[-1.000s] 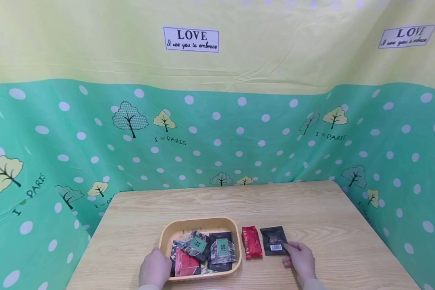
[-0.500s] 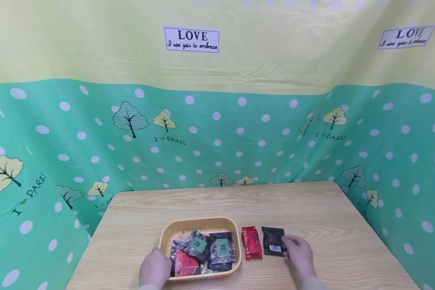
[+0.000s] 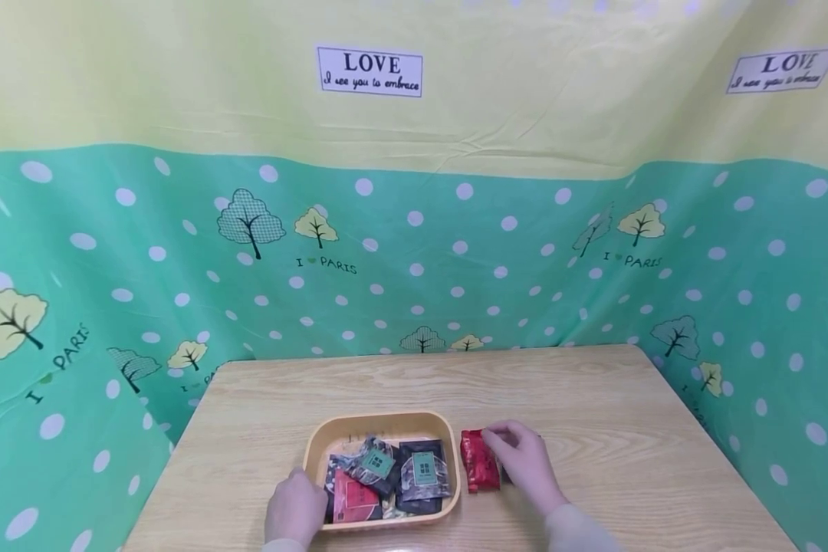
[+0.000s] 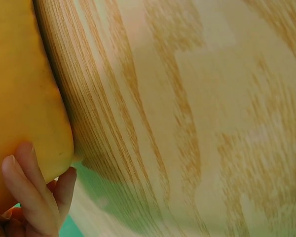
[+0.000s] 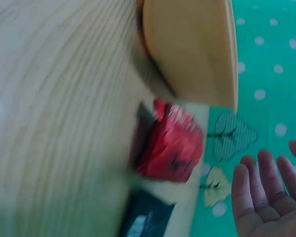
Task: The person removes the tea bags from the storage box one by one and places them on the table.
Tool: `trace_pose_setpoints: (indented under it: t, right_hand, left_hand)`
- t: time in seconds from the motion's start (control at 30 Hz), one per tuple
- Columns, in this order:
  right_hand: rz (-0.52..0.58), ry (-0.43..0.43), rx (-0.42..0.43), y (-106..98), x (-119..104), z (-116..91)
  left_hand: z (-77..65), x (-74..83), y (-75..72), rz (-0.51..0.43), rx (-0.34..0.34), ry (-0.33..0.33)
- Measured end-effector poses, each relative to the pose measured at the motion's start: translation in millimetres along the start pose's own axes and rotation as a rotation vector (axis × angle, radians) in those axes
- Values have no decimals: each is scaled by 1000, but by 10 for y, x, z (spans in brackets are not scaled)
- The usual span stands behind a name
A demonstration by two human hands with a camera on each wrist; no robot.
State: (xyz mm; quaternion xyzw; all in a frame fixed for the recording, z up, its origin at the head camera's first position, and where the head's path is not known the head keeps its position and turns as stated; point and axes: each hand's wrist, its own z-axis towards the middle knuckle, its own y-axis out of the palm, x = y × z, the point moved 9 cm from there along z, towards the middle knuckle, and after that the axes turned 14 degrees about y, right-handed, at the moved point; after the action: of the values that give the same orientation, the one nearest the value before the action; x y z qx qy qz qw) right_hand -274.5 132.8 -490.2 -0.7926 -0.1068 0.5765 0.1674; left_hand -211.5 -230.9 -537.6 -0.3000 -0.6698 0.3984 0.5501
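My left hand (image 3: 295, 506) grips the left front corner of a yellow plastic tray (image 3: 386, 416); its fingers (image 4: 32, 190) press the outer wall in the left wrist view. To the right of the tray, my right hand (image 3: 530, 468) hovers over a red packet (image 3: 478, 464), fingers loosely extended and nothing between them in the right wrist view. A black packet (image 5: 148, 216) with a white barcode label lies beside the red one on the table, mostly hidden under my right hand in the head view.
Inside the tray lie several food packets: a dark one with a green label (image 3: 424, 469), another dark one (image 3: 378, 463) across it, and a pink-red one (image 3: 354, 500). The wooden table (image 3: 593, 399) ends at a green dotted curtain (image 3: 414, 245).
My right hand has let go of the black packet and moved left, over towards the red packet. The black packet had shifted slightly earlier. My left hand stays on the tray.
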Motion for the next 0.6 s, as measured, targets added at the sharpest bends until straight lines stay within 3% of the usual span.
trace_pose_setpoints:
  t: [0.23, 0.43, 0.6]
  right_hand:
    - [-115, -103, -40, 286, -272, -82]
    - [-241, -220, -163, 601, -411, -193]
    - [-382, -256, -226, 846, -419, -259]
  left_hand:
    - [-2, 1, -14, -1, 2, -3]
    - [11, -5, 0, -3, -4, -7]
    - [12, -13, 3, 0, 2, 0]
